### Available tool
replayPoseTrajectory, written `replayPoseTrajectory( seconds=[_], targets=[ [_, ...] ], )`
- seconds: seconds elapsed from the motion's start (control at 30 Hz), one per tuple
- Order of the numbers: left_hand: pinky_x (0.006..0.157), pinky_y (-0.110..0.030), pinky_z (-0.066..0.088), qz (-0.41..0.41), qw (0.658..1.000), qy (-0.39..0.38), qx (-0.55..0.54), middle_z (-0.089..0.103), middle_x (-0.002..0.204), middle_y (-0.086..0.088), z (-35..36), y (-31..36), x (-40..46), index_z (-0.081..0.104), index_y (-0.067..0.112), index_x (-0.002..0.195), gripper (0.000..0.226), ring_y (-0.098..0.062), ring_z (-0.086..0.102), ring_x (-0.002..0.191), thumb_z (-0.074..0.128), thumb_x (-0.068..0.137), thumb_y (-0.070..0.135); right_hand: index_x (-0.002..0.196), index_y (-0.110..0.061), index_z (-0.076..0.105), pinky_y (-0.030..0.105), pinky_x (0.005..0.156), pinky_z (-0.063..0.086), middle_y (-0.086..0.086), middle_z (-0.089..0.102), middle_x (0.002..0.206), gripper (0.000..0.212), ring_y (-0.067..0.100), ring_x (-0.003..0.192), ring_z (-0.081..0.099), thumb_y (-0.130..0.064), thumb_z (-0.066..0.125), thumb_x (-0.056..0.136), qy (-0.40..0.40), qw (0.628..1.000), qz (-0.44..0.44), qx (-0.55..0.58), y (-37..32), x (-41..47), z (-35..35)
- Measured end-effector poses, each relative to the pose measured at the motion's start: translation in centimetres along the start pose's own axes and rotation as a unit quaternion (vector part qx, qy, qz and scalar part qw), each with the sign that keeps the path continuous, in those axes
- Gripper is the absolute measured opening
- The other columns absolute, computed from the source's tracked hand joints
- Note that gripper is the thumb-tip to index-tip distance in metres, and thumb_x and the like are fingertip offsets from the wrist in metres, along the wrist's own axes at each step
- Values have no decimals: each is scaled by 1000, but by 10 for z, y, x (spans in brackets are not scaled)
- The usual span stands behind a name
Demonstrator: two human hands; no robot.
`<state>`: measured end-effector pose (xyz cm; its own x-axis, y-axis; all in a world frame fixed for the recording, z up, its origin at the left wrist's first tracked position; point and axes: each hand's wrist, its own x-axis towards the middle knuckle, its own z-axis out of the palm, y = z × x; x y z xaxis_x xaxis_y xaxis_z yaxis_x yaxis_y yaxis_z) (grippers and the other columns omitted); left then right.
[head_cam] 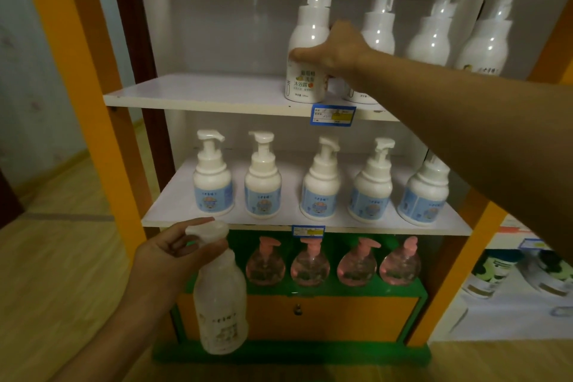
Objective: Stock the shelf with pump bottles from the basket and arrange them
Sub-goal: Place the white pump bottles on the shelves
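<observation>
My right hand (333,51) grips a white pump bottle (308,37) standing on the top shelf (198,93), leftmost of a row of white pump bottles there. Lower down, my left hand (169,253) holds another white pump bottle (220,298) by its neck and pump head, hanging upright in front of the bottom of the shelf unit. The basket is out of view.
The middle shelf (173,208) carries several blue-labelled pump bottles (212,177). Below stand several pink pump bottles (310,263) on a green and orange cabinet (335,316). Orange posts (77,71) frame the unit. Another shelf with goods (527,276) is at the right. The top shelf's left half is bare.
</observation>
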<state>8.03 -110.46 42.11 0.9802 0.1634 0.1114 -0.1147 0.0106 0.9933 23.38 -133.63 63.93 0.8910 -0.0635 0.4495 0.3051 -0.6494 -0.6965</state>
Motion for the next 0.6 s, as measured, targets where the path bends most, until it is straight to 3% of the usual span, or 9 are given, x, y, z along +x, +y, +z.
replayPoseTrajectory(
  seconds=[0.47, 0.6],
  targets=[
    [83, -41, 54, 17, 999, 5, 27, 74, 96, 5, 3, 8, 2, 71, 23, 96, 45, -15, 68, 92, 71, 51, 29, 129, -16, 40, 36, 81, 54, 3, 59, 117, 76, 22, 101, 61, -38, 77, 67, 4, 999, 2, 32, 11, 9, 10],
    [77, -34, 55, 24, 1000, -1, 13, 74, 96, 9, 3, 14, 2, 70, 25, 98, 47, -6, 69, 86, 72, 51, 29, 142, -16, 23, 39, 95, 49, 5, 55, 125, 91, 24, 109, 58, -37, 76, 71, -16, 998, 14, 62, 7, -2, 10]
  ],
)
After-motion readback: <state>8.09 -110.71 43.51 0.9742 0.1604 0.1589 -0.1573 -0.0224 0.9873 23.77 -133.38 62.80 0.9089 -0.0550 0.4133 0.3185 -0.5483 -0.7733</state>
